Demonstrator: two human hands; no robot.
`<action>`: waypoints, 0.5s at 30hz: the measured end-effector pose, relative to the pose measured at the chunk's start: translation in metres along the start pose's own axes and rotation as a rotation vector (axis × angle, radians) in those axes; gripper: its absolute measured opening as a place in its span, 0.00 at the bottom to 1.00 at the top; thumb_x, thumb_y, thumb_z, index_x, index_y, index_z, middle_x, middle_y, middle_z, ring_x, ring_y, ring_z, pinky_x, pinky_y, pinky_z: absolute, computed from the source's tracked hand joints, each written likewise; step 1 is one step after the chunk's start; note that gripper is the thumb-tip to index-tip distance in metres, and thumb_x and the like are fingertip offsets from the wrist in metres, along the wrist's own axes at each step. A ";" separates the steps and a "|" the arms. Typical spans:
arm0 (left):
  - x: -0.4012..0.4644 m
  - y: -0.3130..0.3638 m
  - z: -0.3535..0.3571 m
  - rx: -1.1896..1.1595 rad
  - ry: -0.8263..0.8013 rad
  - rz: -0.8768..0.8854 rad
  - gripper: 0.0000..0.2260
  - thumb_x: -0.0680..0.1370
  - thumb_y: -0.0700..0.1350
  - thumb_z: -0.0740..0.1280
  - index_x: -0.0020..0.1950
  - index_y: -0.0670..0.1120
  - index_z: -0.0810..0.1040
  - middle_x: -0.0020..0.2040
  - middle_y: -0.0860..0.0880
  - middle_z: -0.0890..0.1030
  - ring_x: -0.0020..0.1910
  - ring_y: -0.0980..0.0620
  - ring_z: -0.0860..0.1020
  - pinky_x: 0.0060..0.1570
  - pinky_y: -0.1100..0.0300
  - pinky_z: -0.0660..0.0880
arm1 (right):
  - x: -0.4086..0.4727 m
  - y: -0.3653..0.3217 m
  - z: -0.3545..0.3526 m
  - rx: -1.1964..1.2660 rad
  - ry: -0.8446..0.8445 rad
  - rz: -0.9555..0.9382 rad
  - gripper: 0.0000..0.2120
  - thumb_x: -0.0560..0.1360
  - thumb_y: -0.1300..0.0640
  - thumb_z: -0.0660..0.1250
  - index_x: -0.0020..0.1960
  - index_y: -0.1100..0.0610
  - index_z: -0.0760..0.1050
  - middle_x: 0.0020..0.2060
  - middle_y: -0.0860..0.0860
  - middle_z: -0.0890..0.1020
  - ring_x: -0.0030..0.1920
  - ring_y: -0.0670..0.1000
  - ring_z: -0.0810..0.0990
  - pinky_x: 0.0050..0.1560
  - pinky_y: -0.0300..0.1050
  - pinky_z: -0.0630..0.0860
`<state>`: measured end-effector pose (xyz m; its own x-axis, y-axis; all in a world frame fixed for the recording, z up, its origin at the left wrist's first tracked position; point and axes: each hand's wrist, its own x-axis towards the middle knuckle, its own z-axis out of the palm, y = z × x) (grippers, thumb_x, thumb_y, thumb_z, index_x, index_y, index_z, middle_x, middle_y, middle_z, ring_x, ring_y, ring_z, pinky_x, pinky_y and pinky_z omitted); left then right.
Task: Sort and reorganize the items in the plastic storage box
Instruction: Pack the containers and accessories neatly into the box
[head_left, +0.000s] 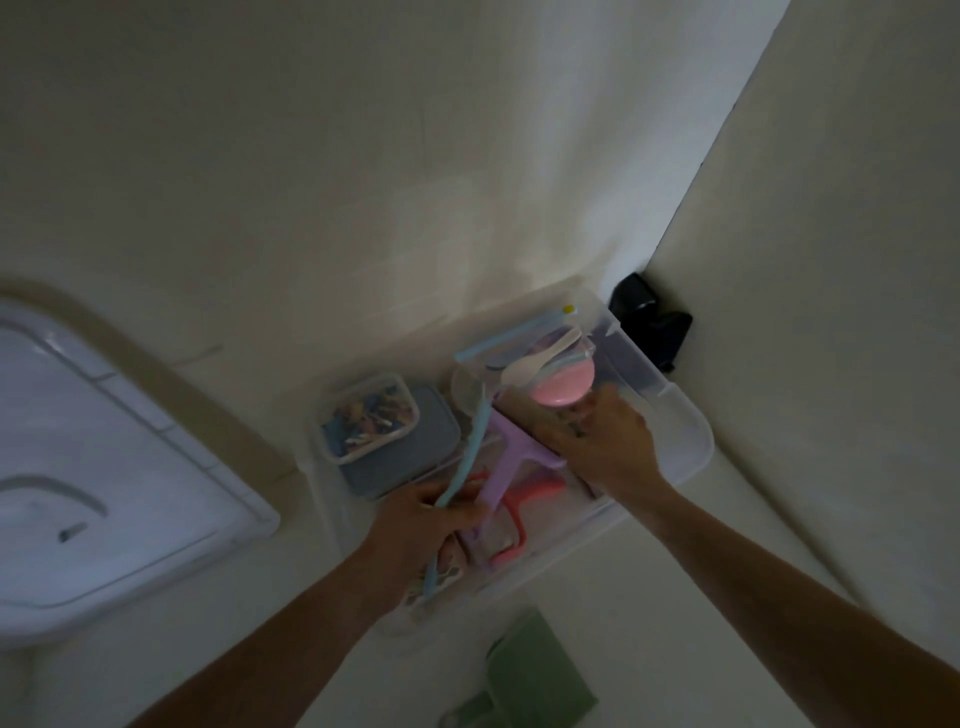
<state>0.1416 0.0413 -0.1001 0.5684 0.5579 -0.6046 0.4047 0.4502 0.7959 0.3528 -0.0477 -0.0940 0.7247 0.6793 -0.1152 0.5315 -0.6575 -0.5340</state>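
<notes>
I'm in the middle of the sorting, by my reckoning closer to the start than the end. The plastic storage box (685, 436) sits on the floor at about five o'clock from the picture's middle, pushed against the wall corner, and it is crowded. My left hand (431, 525), at the box's seven o'clock side, curls round a light blue stick (467, 452) whose far end points toward one o'clock. My right hand (602, 441) reaches in over the middle, fingers bent down beside a pink round lid (563, 384); whether it grips anything I cannot tell through the blur. A purple scraper (511, 457) and a pink handled tool (524, 493) lie tangled between my hands. A small tub of mixed bits (371, 415) rests on a grey lidded container (410, 457) at the box's nine o'clock. Most things are ungrouped, so nearly all remains.
</notes>
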 end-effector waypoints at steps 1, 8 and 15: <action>0.000 -0.001 0.001 -0.013 -0.004 0.005 0.10 0.72 0.34 0.75 0.52 0.40 0.84 0.26 0.47 0.79 0.17 0.57 0.67 0.19 0.66 0.65 | -0.004 -0.007 0.001 0.009 -0.041 0.018 0.34 0.61 0.29 0.73 0.58 0.50 0.76 0.46 0.46 0.80 0.48 0.50 0.80 0.46 0.44 0.75; -0.006 -0.005 0.021 0.046 -0.052 0.062 0.15 0.64 0.39 0.82 0.49 0.42 0.84 0.39 0.42 0.86 0.24 0.54 0.77 0.26 0.64 0.70 | -0.007 -0.023 0.011 0.219 -0.291 0.081 0.23 0.55 0.39 0.79 0.44 0.50 0.81 0.38 0.47 0.84 0.40 0.49 0.84 0.43 0.53 0.83; -0.005 -0.004 0.022 0.128 -0.085 0.106 0.22 0.62 0.48 0.84 0.51 0.43 0.84 0.40 0.46 0.87 0.31 0.48 0.78 0.33 0.57 0.76 | -0.002 -0.021 0.007 0.393 -0.368 0.123 0.26 0.50 0.52 0.81 0.46 0.52 0.80 0.46 0.52 0.83 0.48 0.56 0.83 0.49 0.59 0.82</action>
<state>0.1527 0.0217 -0.1003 0.6693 0.5340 -0.5166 0.4238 0.2967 0.8558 0.3368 -0.0331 -0.0887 0.5324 0.7204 -0.4445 0.1975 -0.6163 -0.7623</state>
